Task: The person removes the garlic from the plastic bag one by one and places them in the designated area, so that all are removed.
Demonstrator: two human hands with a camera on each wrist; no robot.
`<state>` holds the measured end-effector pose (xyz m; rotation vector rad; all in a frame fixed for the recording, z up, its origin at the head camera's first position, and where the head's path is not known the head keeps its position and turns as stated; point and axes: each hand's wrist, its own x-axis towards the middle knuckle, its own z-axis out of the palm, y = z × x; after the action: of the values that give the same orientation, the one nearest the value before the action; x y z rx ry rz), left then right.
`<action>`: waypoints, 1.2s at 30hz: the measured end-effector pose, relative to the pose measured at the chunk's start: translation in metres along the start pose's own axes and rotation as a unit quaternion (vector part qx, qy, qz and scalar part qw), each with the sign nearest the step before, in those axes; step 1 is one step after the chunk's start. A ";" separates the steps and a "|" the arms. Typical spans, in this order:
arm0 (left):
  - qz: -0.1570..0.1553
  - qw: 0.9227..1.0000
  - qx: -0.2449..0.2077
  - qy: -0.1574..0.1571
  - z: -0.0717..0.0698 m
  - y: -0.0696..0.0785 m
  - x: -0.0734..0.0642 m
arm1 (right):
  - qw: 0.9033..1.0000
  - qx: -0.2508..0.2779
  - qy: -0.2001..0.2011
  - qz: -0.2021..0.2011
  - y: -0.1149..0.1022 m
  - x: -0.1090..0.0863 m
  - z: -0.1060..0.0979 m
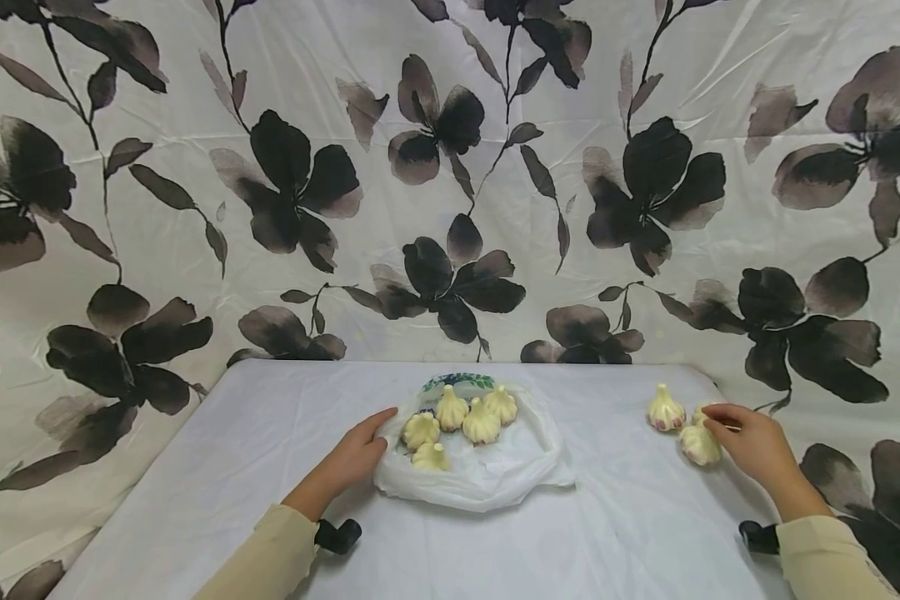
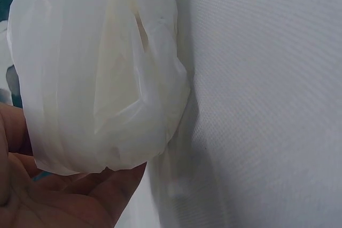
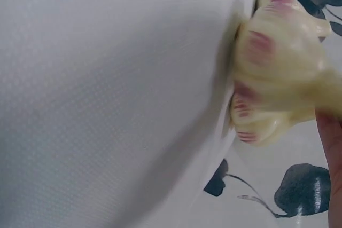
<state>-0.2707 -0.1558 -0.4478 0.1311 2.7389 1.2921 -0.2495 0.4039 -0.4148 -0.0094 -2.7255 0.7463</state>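
Observation:
A white plastic bag (image 1: 480, 487) lies spread on the table with its mouth up, and several pale garlic bulbs (image 1: 482, 422) rest in it. My left hand (image 1: 356, 450) holds the bag's left rim; in the left wrist view its fingers (image 2: 115, 190) partly disappear behind the plastic (image 2: 101, 89). At the right, my right hand (image 1: 753, 442) reaches into a small group of three garlic bulbs. Its fingers pinch the stem of a garlic bulb (image 1: 700, 446), which is blurred near the fingertip in the right wrist view. Another bulb (image 1: 666, 408) stands just left of it.
A white cloth (image 1: 615, 533) covers the table. Behind and on both sides hangs a pale sheet (image 1: 540, 275) with dark flowers. Green and blue print (image 1: 457, 382) shows at the bag's back edge. Each wrist wears a black camera (image 1: 337, 536).

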 end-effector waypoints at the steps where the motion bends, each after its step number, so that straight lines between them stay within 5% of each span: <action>1: 0.002 1.000 0.000 0.000 0.000 0.000 0.000 | 1.000 0.000 -0.001 -0.003 0.000 0.001 -0.001; 11: 0.000 1.000 0.002 -0.003 -0.003 0.003 0.001 | 0.999 -0.011 0.011 -0.030 -0.014 0.009 0.000; 23: 0.009 1.000 0.004 -0.003 -0.003 0.002 0.001 | 0.999 0.005 -0.022 -0.033 -0.039 0.019 0.016; 36: -0.001 1.000 0.005 -0.004 -0.001 0.001 0.000 | 0.995 0.060 -0.038 -0.064 -0.073 0.024 0.036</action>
<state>-0.2712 -0.1562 -0.4467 0.1340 2.7383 1.2763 -0.2772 0.3250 -0.4006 0.2244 -2.7167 0.8877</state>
